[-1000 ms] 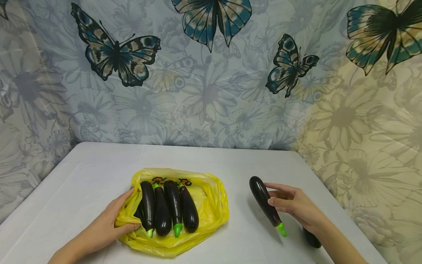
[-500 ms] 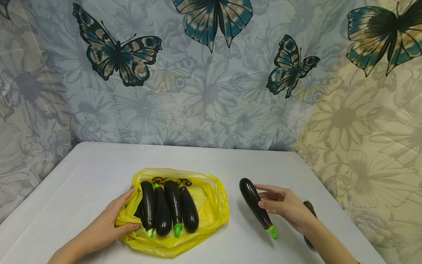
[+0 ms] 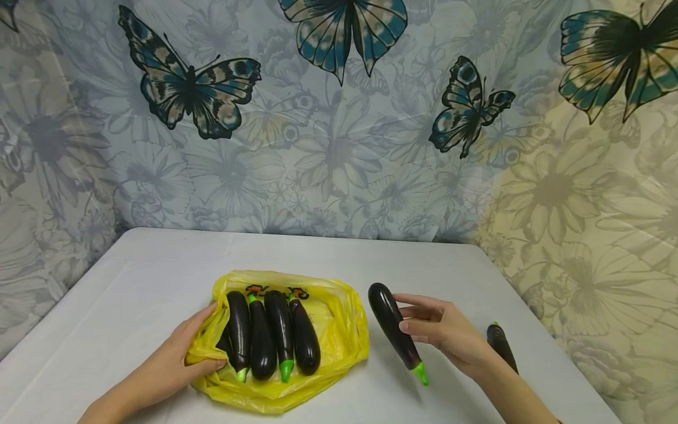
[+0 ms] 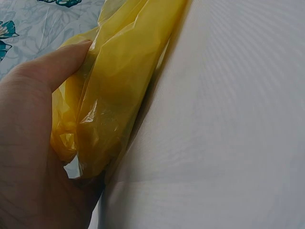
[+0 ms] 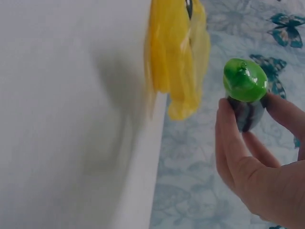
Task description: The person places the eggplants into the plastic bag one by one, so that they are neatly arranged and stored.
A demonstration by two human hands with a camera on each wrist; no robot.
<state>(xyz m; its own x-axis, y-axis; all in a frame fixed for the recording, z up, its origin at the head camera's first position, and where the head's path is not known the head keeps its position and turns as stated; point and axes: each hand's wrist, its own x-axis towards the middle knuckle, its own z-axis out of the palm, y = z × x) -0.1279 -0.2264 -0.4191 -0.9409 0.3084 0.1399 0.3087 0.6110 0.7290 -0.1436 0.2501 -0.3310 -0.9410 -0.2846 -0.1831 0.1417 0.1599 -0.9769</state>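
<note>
My right hand [image 3: 447, 335] pinches a dark eggplant [image 3: 389, 318] between thumb and fingers, its green stem end [image 5: 245, 81] pointing down toward me in the head view. It is held above the table, just right of a yellow plastic bag [image 3: 346, 347]. Inside the spread bag several eggplants [image 3: 262, 341] lie side by side, some with green stem ends toward me. At the bag's left side my left hand [image 3: 159, 359] grips the rim, thumb near and fingers far. The left wrist view shows the thumb against the yellow film [image 4: 114, 90]; the other fingers are hidden there.
Another eggplant [image 3: 501, 346] lies on the white table [image 3: 424, 265] to the right, partly hidden behind my right forearm. Beyond the table's back edge hangs a flowered cloth [image 3: 339, 176] with large butterflies.
My right hand has carried its eggplant leftward toward the bag, uncovering more of the eggplant at the right. The left hand and bag have stayed in place.
</note>
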